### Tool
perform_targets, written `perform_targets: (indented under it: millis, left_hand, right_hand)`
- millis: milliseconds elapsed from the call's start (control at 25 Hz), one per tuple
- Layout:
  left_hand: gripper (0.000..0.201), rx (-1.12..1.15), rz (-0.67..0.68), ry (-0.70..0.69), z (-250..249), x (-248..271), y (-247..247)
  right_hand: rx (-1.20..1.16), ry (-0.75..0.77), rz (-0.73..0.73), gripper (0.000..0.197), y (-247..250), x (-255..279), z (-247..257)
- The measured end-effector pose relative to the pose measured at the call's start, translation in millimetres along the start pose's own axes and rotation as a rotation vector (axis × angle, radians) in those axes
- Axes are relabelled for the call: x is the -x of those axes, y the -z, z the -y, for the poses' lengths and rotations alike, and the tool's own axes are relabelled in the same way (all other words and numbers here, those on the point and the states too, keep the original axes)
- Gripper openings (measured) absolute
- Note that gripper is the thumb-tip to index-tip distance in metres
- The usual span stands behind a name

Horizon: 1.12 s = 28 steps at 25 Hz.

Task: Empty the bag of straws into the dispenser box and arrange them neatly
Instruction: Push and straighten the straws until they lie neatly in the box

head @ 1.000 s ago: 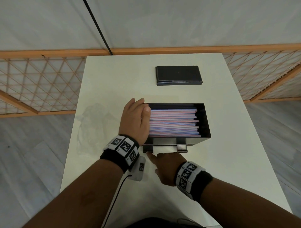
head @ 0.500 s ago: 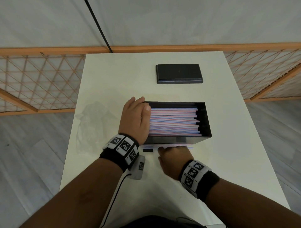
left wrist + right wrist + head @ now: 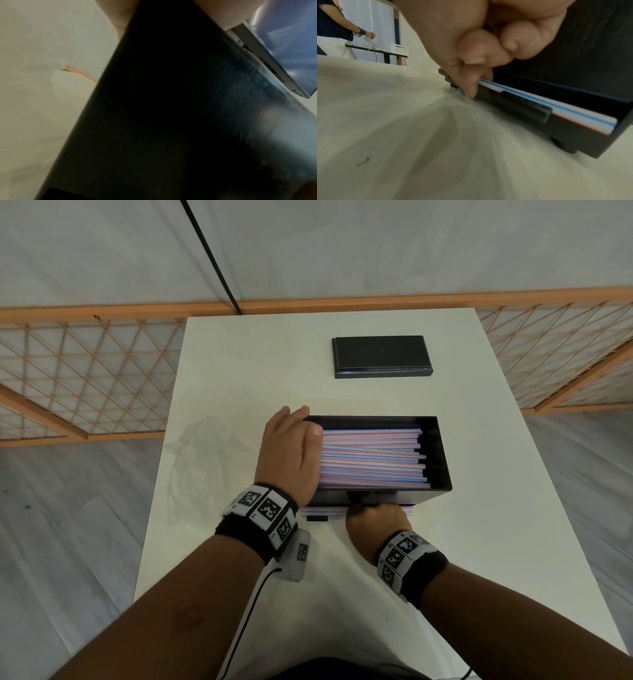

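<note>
The black dispenser box (image 3: 442, 460) stands mid-table, filled with pink-and-blue striped straws (image 3: 373, 458) lying lengthwise. My left hand (image 3: 291, 450) grips its left end, fingers hooked over the left wall and thumb on the straw ends. In the left wrist view the box wall (image 3: 163, 108) fills the frame. My right hand (image 3: 373, 518) is curled at the front dispensing tray. In the right wrist view its fingertips (image 3: 471, 83) pinch a striped straw (image 3: 556, 109) lying in the tray behind a black tab (image 3: 525, 106). More straws (image 3: 322, 511) show in the tray left of that hand.
An empty clear plastic bag (image 3: 202, 467) lies crumpled on the white table (image 3: 479, 542) left of the box. The black lid (image 3: 382, 356) lies flat at the back. Orange lattice railings flank the table. Another person stands far off in the right wrist view.
My right hand has moved from pointing at the tray's left tab to the tray's middle and has curled onto a straw. Straws now show in the front tray. The left hand has stayed put.
</note>
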<state>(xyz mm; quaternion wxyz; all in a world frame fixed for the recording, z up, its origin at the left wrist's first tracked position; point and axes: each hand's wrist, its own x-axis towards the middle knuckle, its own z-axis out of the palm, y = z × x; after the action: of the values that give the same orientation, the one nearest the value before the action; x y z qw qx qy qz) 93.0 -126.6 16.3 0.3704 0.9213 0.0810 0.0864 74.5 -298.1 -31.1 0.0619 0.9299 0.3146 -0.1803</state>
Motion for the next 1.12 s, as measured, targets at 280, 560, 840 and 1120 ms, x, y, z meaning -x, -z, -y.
perform_targets:
  millis: [280, 560, 840, 1120]
  left_hand:
    - [0.067, 0.187, -0.019, 0.03, -2.0, 4.4, 9.0]
    - [0.077, 0.814, -0.142, 0.351, -3.0, -11.0, 29.6]
    - [0.071, 0.573, -0.116, 0.297, -7.2, -2.9, 15.5]
    - [0.05, 0.291, 0.0, 0.23, -8.1, 0.5, 11.5]
  right_hand:
    - [0.055, 0.088, 0.01, 0.023, 23.6, 15.4, -1.3]
    - [0.037, -0.072, -0.494, 0.025, 105.7, 50.7, -28.6]
    - [-0.036, -0.011, -0.372, 0.031, 103.9, 5.3, -31.9]
    - [-0.096, -0.048, 0.019, 0.099, 85.3, 13.9, -28.6]
